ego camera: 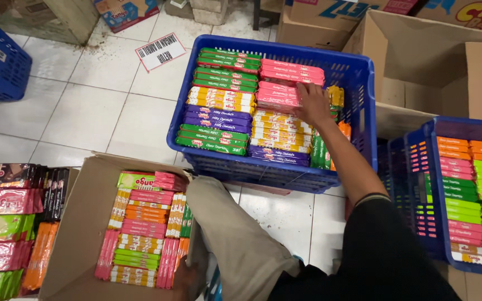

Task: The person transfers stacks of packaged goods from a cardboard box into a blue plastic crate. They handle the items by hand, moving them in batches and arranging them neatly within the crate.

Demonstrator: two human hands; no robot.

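Head view looks down on a white tiled floor crowded with boxes and crates of flat snack packs. Reaching forward, the person's right hand lies palm down in the blue plastic crate straight ahead, its fingers spread slightly and pressing on the stack of pink packs in the crate's far middle; whether they actually grip a pack I cannot tell. Around that stack the crate holds tidy rows: green packs at the far left, yellow packs below them, purple packs nearer, and orange and green ones standing on edge along the right wall. Low in the frame, the left hand shows only in part beside the bent knee in beige trousers, touching the near right edge of an open cardboard box filled with pink, orange, green and yellow packs; its fingers are mostly hidden, so I cannot tell their state. Left of this box sit loose bundles of wrapped packs on the floor. At right a second blue crate holds more coloured rows, with an empty-looking cardboard carton behind it.
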